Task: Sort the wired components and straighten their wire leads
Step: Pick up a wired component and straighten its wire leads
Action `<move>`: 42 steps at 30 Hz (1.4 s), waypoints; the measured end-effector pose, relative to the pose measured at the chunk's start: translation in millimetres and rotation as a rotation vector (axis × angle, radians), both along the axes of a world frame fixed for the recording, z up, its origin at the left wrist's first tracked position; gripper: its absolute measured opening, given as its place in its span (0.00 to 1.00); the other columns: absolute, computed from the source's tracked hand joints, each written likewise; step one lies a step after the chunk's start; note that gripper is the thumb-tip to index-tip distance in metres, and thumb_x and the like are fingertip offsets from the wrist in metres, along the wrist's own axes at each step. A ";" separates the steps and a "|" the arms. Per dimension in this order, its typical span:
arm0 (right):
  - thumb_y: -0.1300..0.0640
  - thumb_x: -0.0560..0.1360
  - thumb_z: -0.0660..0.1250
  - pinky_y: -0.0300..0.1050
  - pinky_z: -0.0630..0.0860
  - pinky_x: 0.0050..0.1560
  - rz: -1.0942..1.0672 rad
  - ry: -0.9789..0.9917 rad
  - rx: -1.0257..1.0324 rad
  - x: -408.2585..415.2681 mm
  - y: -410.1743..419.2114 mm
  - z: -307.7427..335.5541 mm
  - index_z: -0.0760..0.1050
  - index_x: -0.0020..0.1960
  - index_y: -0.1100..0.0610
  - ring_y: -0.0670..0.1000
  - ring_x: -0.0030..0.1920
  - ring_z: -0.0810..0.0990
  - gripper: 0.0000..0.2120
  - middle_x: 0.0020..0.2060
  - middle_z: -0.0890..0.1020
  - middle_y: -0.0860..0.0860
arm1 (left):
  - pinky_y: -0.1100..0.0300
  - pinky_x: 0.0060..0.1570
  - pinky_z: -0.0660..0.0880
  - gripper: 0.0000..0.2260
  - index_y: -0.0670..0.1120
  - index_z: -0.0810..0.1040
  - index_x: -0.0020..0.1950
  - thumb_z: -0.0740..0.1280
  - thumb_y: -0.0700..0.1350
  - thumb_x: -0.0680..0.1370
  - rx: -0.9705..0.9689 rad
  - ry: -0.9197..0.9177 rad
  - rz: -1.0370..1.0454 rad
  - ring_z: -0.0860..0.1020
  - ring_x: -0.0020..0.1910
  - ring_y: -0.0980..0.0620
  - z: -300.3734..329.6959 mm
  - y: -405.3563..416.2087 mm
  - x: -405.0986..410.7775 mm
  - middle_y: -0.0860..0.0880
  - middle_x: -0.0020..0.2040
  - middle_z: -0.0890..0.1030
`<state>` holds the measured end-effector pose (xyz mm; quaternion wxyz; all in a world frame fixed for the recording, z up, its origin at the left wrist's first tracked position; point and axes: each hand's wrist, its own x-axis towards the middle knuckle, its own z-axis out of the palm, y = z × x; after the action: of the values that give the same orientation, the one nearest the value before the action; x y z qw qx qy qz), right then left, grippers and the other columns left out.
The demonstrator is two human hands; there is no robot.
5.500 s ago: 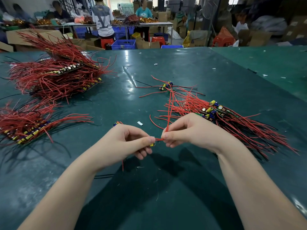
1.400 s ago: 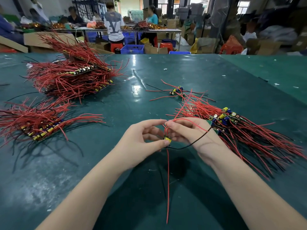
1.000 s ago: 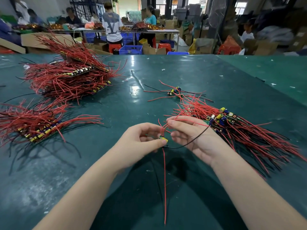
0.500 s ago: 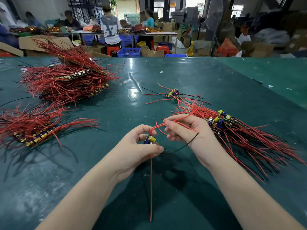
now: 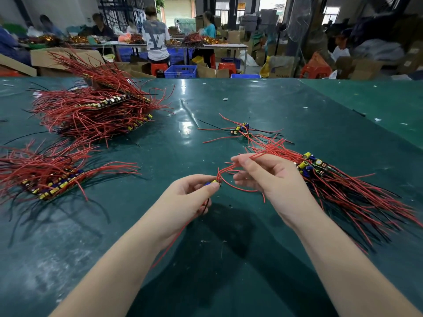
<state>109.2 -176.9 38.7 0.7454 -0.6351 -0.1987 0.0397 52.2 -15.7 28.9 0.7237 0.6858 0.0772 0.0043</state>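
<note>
**Sorting part-way: two stacks laid out, one pile and a few loose pieces still to do**

Head view, the only one.

Left hand [image 5: 186, 197]: thumb and forefinger pinch a small component [image 5: 214, 183], yellow and blue, held above the table [image 5: 229, 106] near the middle of its near half. One red lead [image 5: 170, 243] hangs from the hand down toward the near edge; a dark lead seems to run under the fingers, too thin to follow.

Right hand [image 5: 267, 177]: fingers curled, tips closed on a bundle of the same component's red leads [image 5: 231, 168], which arch from the component up into the grip. A further red lead loops loose below the palm. These leads are bent, not yet straight.

Done, judging by layout:
- big stack [image 5: 96, 108], far left of the table, boards in rows with leads fanned out.
- second stack [image 5: 48, 177], at the left edge, nearer, same arrangement.

Left, judging by layout:
- right pile [image 5: 338, 186], toward the right edge, just beside the right hand, leads lying roughly one way but tangled. Whether it is source stock or sorted output I cannot tell; taken as source.
- loose pieces [image 5: 241, 130], mid-table beyond the hands, leads splayed in all directions.

Estimate: well past the start, since the left stacks hold more than the right pile. Current piece is mid-straightening and not yet placed.

Beyond the far edge: other people at benches, blue crates [image 5: 180, 71], cartons.
</note>
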 end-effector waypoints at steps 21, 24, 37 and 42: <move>0.70 0.70 0.72 0.35 0.77 0.45 0.091 -0.160 -0.180 -0.2 -9.3 2.5 0.84 0.44 0.62 0.46 0.43 0.84 0.06 0.40 0.86 0.53 | 0.64 0.41 0.79 0.12 0.37 0.81 0.48 0.70 0.43 0.70 -0.290 0.022 -0.093 0.84 0.44 0.50 3.2 3.9 -0.8 0.41 0.44 0.84; 0.71 0.71 0.71 0.39 0.80 0.46 0.102 -0.155 -0.161 0.0 -9.0 3.4 0.83 0.44 0.63 0.50 0.42 0.85 0.05 0.39 0.86 0.55 | 0.65 0.41 0.79 0.13 0.34 0.81 0.49 0.69 0.43 0.70 -0.313 0.006 -0.103 0.84 0.43 0.50 3.9 3.2 -1.3 0.41 0.43 0.84; 0.72 0.72 0.68 0.40 0.81 0.42 0.121 -0.013 -0.103 0.6 -11.0 4.8 0.81 0.43 0.63 0.52 0.39 0.85 0.06 0.37 0.85 0.59 | 0.65 0.42 0.79 0.11 0.36 0.82 0.46 0.69 0.43 0.69 -0.271 -0.066 -0.104 0.84 0.42 0.51 2.9 2.9 -1.8 0.41 0.42 0.85; 0.66 0.68 0.71 0.37 0.79 0.39 0.125 0.179 0.096 -3.0 -2.5 0.5 0.82 0.44 0.63 0.51 0.37 0.85 0.05 0.39 0.85 0.57 | 0.64 0.43 0.79 0.14 0.35 0.82 0.48 0.70 0.44 0.68 -0.225 -0.094 -0.090 0.84 0.43 0.50 3.3 5.5 -1.5 0.40 0.45 0.85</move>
<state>106.3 -179.3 39.2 0.7859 -0.5788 -0.1722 0.1328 50.7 -10.2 32.2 0.7982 0.6022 0.0125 -0.0048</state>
